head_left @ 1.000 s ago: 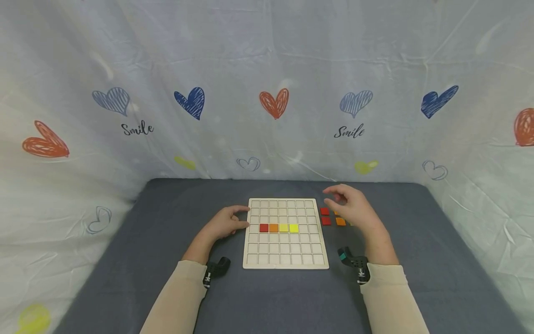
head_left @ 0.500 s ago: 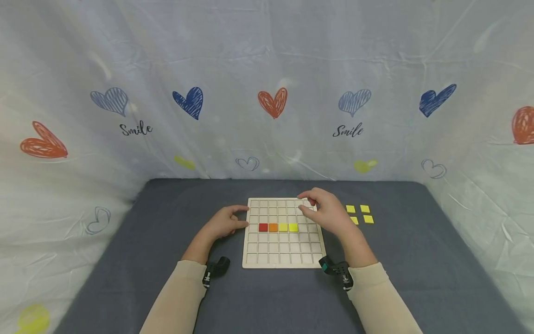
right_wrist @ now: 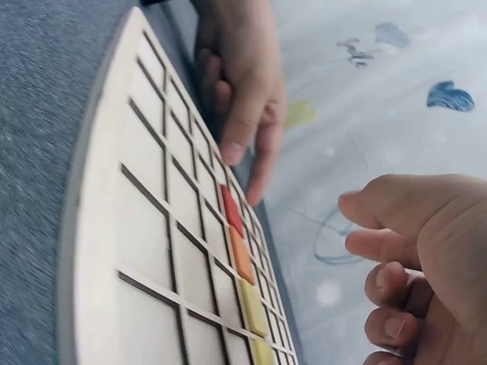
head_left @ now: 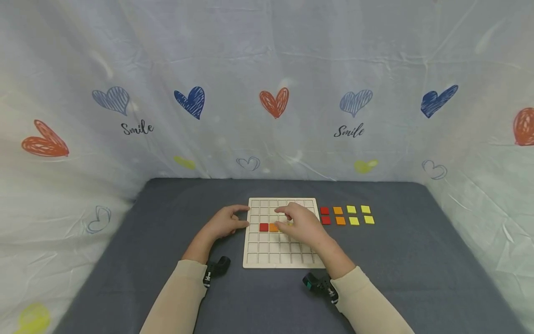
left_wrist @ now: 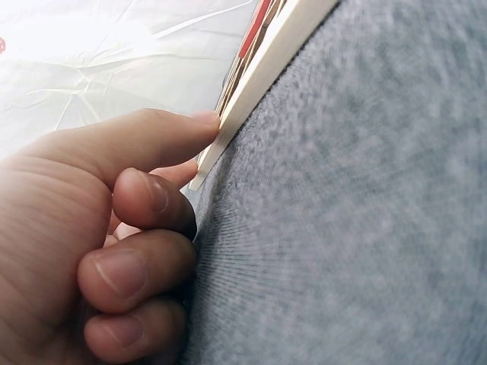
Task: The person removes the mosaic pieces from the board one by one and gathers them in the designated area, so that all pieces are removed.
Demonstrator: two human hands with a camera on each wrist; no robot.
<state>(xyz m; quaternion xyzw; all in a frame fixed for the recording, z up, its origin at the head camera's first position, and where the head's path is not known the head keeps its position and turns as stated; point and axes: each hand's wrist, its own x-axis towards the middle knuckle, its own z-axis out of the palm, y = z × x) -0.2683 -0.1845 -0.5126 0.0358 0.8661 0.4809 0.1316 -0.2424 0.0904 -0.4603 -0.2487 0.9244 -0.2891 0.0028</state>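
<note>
A pale wooden grid board (head_left: 267,260) lies on the dark grey cloth. My left hand (head_left: 223,222) rests at its left edge, thumb and index fingertips against the rim and the other fingers curled in. One row of the grid holds a red tile (head_left: 263,227), an orange tile (head_left: 273,227) and two yellow tiles (right_wrist: 253,308), which my right hand partly hides in the head view. Over the middle of the board hovers my right hand (head_left: 304,225). Its thumb and index finger are spread apart with nothing between them, and the right wrist view shows it raised above the tiles.
Right of the board, loose tiles lie in two short rows: red tiles (head_left: 325,210), orange tiles (head_left: 340,221) and several yellow tiles (head_left: 353,221). A pale curtain (head_left: 225,55) printed with hearts hangs behind the table (head_left: 400,260).
My right hand has moved left from above the loose tiles to over the board's middle, uncovering those tiles. My left hand has stayed at the board's left edge.
</note>
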